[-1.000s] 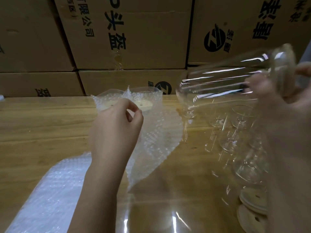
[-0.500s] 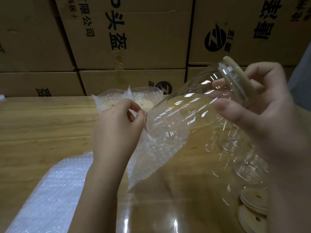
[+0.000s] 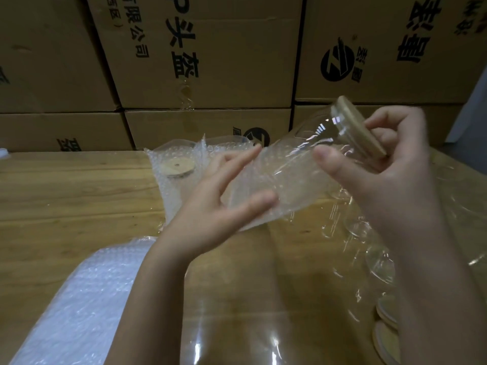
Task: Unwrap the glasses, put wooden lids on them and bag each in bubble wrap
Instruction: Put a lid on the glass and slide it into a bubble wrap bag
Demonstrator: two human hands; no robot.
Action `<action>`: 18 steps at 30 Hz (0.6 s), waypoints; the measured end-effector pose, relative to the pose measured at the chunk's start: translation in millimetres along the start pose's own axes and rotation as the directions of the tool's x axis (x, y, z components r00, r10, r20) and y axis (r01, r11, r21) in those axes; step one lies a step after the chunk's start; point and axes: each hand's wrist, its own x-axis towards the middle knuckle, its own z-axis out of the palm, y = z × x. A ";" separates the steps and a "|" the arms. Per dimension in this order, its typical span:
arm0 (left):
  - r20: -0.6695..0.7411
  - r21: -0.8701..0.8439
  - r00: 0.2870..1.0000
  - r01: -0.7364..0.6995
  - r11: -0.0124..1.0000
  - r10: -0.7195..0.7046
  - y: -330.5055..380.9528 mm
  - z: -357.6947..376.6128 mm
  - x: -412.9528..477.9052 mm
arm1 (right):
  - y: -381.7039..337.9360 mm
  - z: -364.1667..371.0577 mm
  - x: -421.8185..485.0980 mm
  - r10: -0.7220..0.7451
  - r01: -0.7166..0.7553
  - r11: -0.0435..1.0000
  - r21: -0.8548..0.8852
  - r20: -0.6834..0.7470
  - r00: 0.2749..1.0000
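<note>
Brown cardboard boxes [image 3: 210,61] stacked two high form the backdrop to a pale wooden desk [image 3: 66,193], where a person's two hands work at packing. The right hand [image 3: 390,180] grips a clear drinking glass [image 3: 316,138] near its mouth, thumb on the wall and fingers curled behind a round wooden lid [image 3: 362,125] that closes it. The glass is held in the air above the desk, tilted with its lid up and to the right. Its lower end sits inside a clear bubble-wrap bag [image 3: 276,185], which the left hand [image 3: 210,214] clasps between thumb and outstretched fingers.

Two bagged, lidded glasses [image 3: 176,169] stand at the back of the desk against the boxes. A flat pile of bubble wrap [image 3: 79,299] lies at lower left. Bare glasses [image 3: 379,262] and loose wooden lids [image 3: 386,312] sit at right, partly behind the right forearm.

Bold black print on the middle box reads "头盔", with smaller "限公司" beside it. A round black logo [image 3: 337,61] marks the right-hand box, whose large characters are cut off by the frame.
</note>
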 end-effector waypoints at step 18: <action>-0.144 -0.155 0.974 -0.194 0.969 0.172 -24.0 50.0 14.8 | 5.9 15.2 -3.2 0.038 0.037 0.901 -0.432 0.165 0.986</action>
